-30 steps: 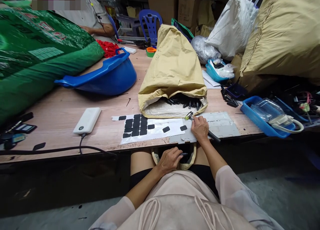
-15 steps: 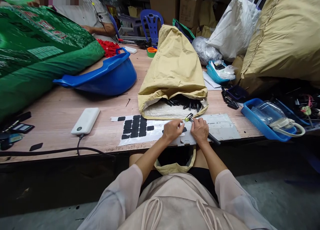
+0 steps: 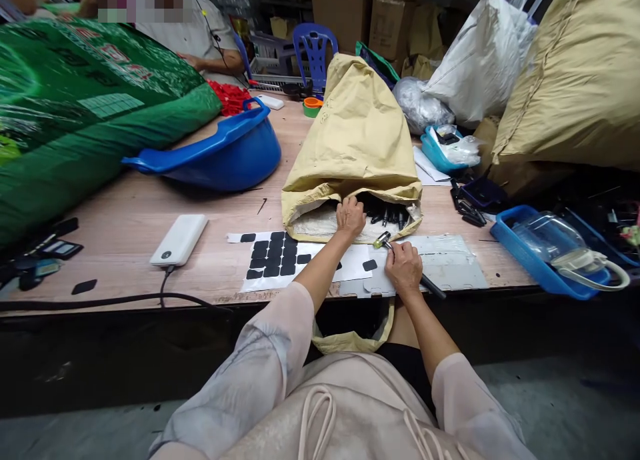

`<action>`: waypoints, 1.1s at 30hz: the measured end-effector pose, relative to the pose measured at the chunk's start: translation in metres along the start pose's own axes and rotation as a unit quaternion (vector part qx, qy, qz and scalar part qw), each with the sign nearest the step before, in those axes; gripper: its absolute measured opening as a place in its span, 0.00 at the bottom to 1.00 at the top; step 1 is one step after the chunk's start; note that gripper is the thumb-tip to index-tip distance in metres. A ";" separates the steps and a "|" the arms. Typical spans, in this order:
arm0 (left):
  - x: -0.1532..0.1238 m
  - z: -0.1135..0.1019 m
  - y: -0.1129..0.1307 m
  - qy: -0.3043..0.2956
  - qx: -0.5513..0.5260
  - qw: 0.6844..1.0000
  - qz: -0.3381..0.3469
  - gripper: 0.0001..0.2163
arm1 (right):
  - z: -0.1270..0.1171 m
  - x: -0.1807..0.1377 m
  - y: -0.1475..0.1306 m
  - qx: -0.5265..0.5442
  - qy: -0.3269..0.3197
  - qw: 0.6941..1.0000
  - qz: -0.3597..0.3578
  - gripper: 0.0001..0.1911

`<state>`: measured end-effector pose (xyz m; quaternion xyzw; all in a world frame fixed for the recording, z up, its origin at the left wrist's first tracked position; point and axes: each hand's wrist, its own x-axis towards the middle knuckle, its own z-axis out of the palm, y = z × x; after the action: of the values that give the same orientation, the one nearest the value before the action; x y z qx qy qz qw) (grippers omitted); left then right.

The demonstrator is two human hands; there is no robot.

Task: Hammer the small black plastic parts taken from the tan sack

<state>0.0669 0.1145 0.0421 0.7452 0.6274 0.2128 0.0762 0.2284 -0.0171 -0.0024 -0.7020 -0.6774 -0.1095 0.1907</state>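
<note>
My left hand (image 3: 351, 218) is at the mouth of a tan woven sack (image 3: 357, 140) that lies on the table. Its fingers bend down into the opening, and their tips are hidden. Black slender parts (image 3: 393, 217) lie inside, just right of that hand. My right hand (image 3: 404, 268) is closed around a small hammer (image 3: 383, 240) with a shiny, yellowish-tipped head and a black handle. It rests over a grey board (image 3: 453, 263). Left of the board, black rounded-square pads (image 3: 274, 255) sit in rows on a white sheet.
A blue basin (image 3: 220, 160) and a white power bank with a cable (image 3: 180, 240) stand to the left. On the right is a blue tray (image 3: 535, 260) with a clear plastic item. Another open sack (image 3: 350, 342) hangs at my lap. A person (image 3: 185, 33) sits across the table.
My left hand has moved from beside the hammer head forward into the sack's mouth. The right hand keeps hold of the hammer over the board. The whole view has shifted slightly.
</note>
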 end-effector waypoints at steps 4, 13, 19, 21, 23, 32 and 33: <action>-0.035 -0.006 -0.010 0.011 -0.068 0.997 0.032 0.07 | 0.001 0.000 0.001 -0.002 0.005 1.000 -0.003 0.12; -0.118 0.001 -0.048 -0.065 -0.198 0.972 0.111 0.07 | -0.003 0.002 -0.002 0.003 -0.013 1.000 0.007 0.13; -0.117 0.007 -0.047 -0.053 -0.202 0.973 0.100 0.09 | -0.006 -0.004 -0.003 0.007 0.007 0.999 0.046 0.14; -0.116 0.008 -0.046 -0.050 -0.201 0.973 0.097 0.07 | -0.005 -0.006 -0.002 0.004 0.014 0.998 0.057 0.14; -0.116 0.009 -0.047 -0.047 -0.201 0.974 0.094 0.06 | -0.005 -0.006 0.000 0.007 0.005 0.998 0.060 0.12; -0.115 0.015 -0.050 -0.040 -0.204 0.974 0.089 0.07 | -0.014 -0.016 -0.002 0.159 0.029 0.985 0.055 0.17; -0.115 0.016 -0.050 -0.038 -0.206 0.974 0.089 0.07 | -0.015 -0.020 -0.004 0.185 0.034 0.981 0.048 0.18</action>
<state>0.0140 0.0159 -0.0166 0.7735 0.4980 0.3153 0.2329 0.2246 -0.0412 0.0040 -0.6817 -0.6449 0.0034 0.3454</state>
